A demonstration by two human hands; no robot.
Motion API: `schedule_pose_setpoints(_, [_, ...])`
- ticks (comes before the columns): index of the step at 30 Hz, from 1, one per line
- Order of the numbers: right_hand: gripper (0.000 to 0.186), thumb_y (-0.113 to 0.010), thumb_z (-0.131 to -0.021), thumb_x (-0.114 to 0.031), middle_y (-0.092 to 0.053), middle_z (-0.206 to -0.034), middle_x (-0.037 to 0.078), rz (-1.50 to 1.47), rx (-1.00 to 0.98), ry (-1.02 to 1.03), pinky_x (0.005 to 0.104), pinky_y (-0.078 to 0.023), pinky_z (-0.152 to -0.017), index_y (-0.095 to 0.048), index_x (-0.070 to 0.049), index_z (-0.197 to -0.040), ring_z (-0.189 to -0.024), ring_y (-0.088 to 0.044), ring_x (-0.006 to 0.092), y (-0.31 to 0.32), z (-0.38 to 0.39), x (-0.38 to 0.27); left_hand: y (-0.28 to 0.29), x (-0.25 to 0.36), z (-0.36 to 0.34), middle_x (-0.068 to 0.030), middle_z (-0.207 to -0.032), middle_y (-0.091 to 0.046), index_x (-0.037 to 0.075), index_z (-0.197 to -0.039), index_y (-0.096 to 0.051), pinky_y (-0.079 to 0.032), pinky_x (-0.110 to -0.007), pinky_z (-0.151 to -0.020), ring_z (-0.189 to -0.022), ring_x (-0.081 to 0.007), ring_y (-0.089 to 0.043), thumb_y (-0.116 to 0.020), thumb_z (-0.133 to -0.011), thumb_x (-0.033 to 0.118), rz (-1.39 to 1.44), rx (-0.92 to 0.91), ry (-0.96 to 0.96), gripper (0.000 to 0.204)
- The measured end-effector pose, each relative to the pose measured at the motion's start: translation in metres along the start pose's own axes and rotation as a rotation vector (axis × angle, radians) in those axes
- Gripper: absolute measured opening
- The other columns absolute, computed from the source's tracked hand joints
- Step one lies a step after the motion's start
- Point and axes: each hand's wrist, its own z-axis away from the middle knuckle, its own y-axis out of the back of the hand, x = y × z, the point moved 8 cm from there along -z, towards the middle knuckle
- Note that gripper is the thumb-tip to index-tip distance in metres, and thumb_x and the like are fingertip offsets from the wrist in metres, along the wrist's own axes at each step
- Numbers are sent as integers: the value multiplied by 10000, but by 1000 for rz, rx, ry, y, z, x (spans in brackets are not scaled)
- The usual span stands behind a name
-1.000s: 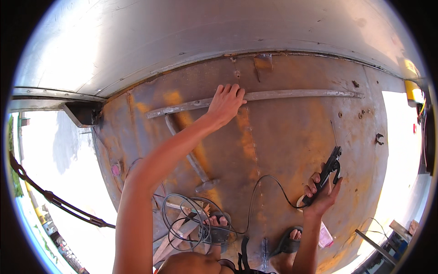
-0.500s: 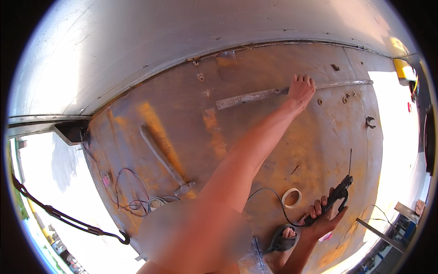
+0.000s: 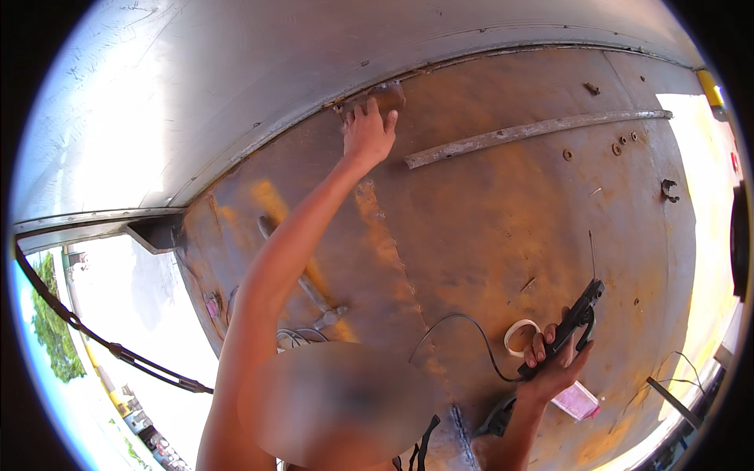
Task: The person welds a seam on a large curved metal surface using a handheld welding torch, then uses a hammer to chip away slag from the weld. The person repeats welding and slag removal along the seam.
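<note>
My left hand (image 3: 367,135) reaches far forward, fingers spread, over the rusty metal plate (image 3: 471,220) by the foot of the pale metal wall (image 3: 314,55). Beneath or just beyond its fingertips is a brown, raised-looking patch of metal (image 3: 389,96); whether they touch it I cannot tell. In my right hand (image 3: 554,373), at the lower right, is a black welding electrode holder (image 3: 577,318). A thin electrode (image 3: 593,255) points upward from its jaws, and a dark cable (image 3: 491,359) trails off to the left. A long, narrow metal bar (image 3: 534,131) lies to the right of my left hand.
A hammer (image 3: 312,292) lies left of centre. Near my right hand are a tape roll (image 3: 512,339) and a pink-and-white packet (image 3: 577,402). Several nuts and washers (image 3: 617,149) and a dark clip-like metal piece (image 3: 669,191) are scattered at right. A dark turnbuckle rod (image 3: 118,351) crosses the left side.
My left hand has left the metal bar and moved leftward to the foot of the wall, its fingers now spread. The right hand keeps holding the electrode holder. The view has shifted.
</note>
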Motion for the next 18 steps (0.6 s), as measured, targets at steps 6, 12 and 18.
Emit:
schedule_pose_setpoints(6, [818, -325, -1081, -672, -482, -907, 59, 38, -46, -9, 257, -388, -449, -415, -12, -1557, -593, -446, 124, -12, -3, 6, -35, 87, -6, -360, -1611, -355, 49, -1589, -433, -280, -577, -1260, -1527, -533, -293, -435, -1099, 566, 200, -210, -198, 712])
schedule_pose_setpoints(12, [761, -339, -1093, -641, -496, -978, 61, 119, -359, -37, 280, -441, -535, -401, -43, -1561, -670, -481, 139, -66, -11, 30, 58, 92, 68, -239, -1442, -595, 31, -1484, -570, -440, -460, -1151, -1317, -352, -594, -511, -1061, 634, 733, -362, -134, 739])
schedule_pose_setpoints(18, [503, -419, -1130, -390, -538, -1029, 62, 392, -538, 84, 280, -460, -724, -445, -66, -1513, -784, -509, 153, -166, 22, 123, 116, 41, 240, -114, -1270, -687, -6, -1459, -577, -477, -336, -1054, -1179, -189, -621, -537, -1080, 567, 1044, -905, 199, 689])
